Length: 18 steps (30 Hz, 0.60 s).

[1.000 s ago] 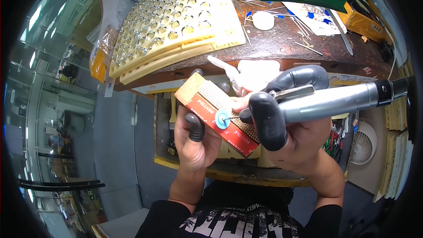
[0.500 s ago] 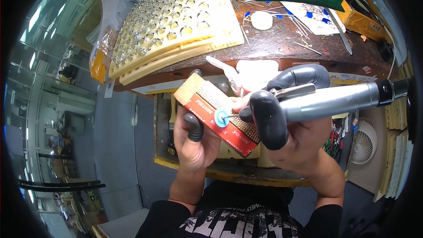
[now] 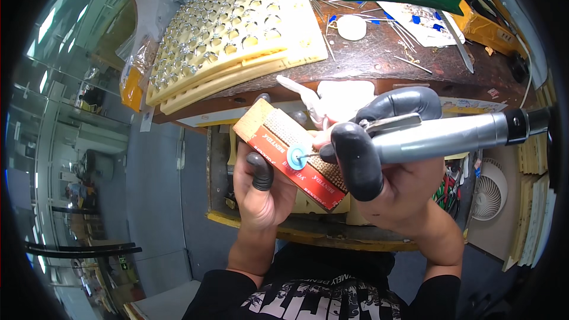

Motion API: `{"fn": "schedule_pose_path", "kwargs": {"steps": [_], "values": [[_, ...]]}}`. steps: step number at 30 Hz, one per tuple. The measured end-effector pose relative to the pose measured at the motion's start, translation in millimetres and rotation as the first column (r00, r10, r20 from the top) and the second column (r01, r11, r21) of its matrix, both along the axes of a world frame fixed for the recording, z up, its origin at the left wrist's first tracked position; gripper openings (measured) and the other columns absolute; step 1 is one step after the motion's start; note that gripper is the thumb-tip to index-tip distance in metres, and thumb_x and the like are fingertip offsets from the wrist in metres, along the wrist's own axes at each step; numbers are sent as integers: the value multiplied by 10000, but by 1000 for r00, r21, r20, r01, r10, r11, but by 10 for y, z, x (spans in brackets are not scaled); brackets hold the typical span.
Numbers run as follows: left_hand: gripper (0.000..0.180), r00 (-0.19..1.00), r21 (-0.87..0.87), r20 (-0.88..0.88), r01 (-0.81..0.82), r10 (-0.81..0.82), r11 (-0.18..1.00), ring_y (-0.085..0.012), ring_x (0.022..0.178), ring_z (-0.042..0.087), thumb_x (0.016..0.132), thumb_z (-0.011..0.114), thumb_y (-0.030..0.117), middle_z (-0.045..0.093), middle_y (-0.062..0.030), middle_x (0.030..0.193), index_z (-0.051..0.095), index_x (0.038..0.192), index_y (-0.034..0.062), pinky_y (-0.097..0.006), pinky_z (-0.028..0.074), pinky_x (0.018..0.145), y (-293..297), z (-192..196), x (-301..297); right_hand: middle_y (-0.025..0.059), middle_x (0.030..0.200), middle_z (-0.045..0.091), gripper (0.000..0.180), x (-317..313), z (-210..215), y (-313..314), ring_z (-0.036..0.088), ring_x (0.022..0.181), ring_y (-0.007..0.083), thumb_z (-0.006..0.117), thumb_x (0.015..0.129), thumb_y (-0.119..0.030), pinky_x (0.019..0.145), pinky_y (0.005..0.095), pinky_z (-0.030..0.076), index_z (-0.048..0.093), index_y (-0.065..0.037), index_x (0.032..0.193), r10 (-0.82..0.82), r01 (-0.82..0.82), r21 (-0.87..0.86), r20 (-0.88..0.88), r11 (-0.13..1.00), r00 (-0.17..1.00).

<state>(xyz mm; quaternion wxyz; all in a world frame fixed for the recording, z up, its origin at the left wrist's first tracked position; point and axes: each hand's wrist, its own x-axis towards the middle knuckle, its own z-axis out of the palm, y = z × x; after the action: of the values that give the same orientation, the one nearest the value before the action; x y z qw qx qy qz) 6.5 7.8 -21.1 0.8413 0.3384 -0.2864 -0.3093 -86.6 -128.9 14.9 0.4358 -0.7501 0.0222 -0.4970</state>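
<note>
Centrally, the left hand (image 3: 261,200) holds a red-sided block (image 3: 314,188) before the counter (image 3: 373,53), its grip closed between thumb and fingers. The right hand's (image 3: 396,182) grip encloses a silver rotary tool (image 3: 444,137), whose blue disc (image 3: 294,157) overlaps the block's red side; contact cannot be told. The step appears to be applying disc to block; the next move calls for steady support. Relative to one second earlier, disc and tool sit slightly farther left.

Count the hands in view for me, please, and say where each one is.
2: the left hand holding the red-sided block, and the right hand around the silver handpiece. Some fingers are hidden.
</note>
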Motion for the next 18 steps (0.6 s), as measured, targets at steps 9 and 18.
{"fn": "schedule_pose_path", "kwargs": {"steps": [9,18], "values": [[623,1000,-39,12,-27,28,999,-355,1240,494,972,518,271,442,-230,1352,202,1436,2,-512,425,1041,67,-139,44,96,866,595,151,6,26,-41,587,792,135,650,871,-60,644,253,487,717,-4,748,-4,6,-52,37,999,999],[652,998,9,36,-55,54,998,-361,1249,485,970,518,292,439,-232,1360,182,1451,9,-515,423,1047,80,-144,45,90,862,598,135,-4,14,-46,587,785,128,657,871,-65,649,240,482,718,1,769,-28,30,-63,34,998,999]]}}
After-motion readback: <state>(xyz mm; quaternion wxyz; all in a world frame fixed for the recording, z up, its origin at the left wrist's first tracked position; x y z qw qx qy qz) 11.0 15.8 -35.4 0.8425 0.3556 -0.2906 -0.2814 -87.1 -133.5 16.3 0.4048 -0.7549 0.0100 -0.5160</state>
